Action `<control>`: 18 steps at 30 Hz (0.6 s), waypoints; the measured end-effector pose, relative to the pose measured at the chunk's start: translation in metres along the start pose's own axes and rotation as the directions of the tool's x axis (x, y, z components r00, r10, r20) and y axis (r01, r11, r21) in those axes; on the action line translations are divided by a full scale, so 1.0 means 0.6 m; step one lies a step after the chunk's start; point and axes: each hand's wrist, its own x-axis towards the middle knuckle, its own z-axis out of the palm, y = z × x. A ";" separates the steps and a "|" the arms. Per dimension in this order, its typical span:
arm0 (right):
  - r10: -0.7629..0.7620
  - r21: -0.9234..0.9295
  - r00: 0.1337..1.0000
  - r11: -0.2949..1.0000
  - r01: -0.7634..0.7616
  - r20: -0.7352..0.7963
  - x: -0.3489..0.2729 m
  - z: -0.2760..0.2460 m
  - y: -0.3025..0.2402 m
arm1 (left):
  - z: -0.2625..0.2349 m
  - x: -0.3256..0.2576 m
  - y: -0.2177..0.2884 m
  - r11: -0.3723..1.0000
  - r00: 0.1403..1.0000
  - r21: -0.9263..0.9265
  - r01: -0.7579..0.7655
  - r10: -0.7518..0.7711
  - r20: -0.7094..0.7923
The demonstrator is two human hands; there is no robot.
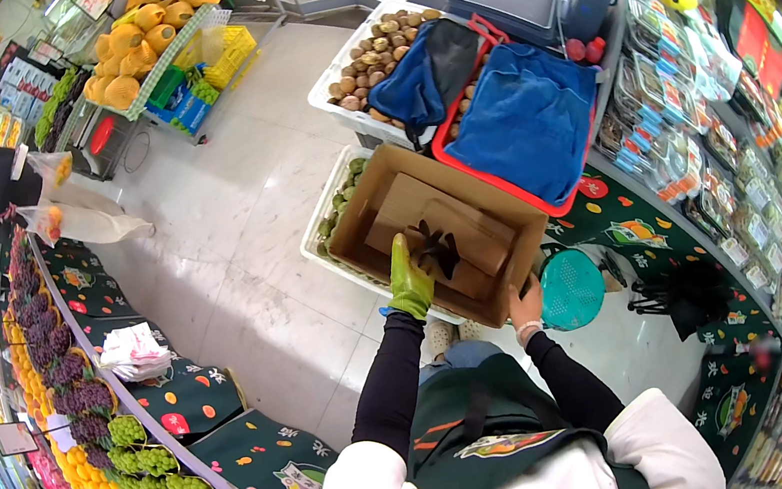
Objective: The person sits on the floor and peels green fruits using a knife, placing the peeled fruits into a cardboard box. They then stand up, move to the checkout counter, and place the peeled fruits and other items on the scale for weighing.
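Note:
A brown cardboard box (381, 246) stands in front of me, tilted over the edge of a white crate of green fruit (336, 202). My left hand (411, 287), in a yellow-green glove, reaches over the box's near side with one digit stretched out. Beside it inside the box lies a black, finger-like spread shape (437, 250); I cannot tell whether it belongs to the glove or is a separate thing. Under both is a flat brown cardboard piece (468, 218). Bare, my right hand (525, 307) grips the box at its near right corner.
Past the box are a white crate of brown round fruit (374, 60) and a red-rimmed crate under a blue cloth (525, 123). A teal stool (572, 288) stands at right. Grape displays (151, 463) line the left; packaged goods (663, 103) the right. A person (10, 195) with bags stands far left.

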 end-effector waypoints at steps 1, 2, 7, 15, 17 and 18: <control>-0.113 0.046 0.993 0.992 0.115 -0.029 -0.005 -0.014 -0.040 | 0.010 -0.010 -0.005 0.998 0.997 -0.036 0.046 -0.044 0.056; -0.194 0.070 0.981 0.979 0.192 0.022 -0.009 -0.039 -0.099 | 0.030 -0.035 -0.007 0.993 0.990 -0.071 0.095 -0.087 0.111; 0.016 0.560 0.956 0.808 -0.185 0.293 0.041 -0.033 -0.179 | 0.117 -0.123 -0.028 0.938 0.906 -0.226 0.262 -0.158 0.393; -0.086 0.658 0.923 0.726 -0.200 0.375 0.085 -0.024 -0.213 | 0.165 -0.131 -0.073 0.977 0.911 -0.135 0.166 -0.099 0.401; 0.016 0.665 0.939 0.702 -0.254 0.343 0.085 -0.005 -0.198 | 0.172 -0.128 -0.076 0.689 0.814 0.535 -0.489 0.140 0.563; 0.061 0.636 0.983 0.755 -0.159 0.173 0.084 0.006 -0.207 | 0.185 -0.133 -0.071 0.316 0.739 0.668 -0.674 0.257 0.623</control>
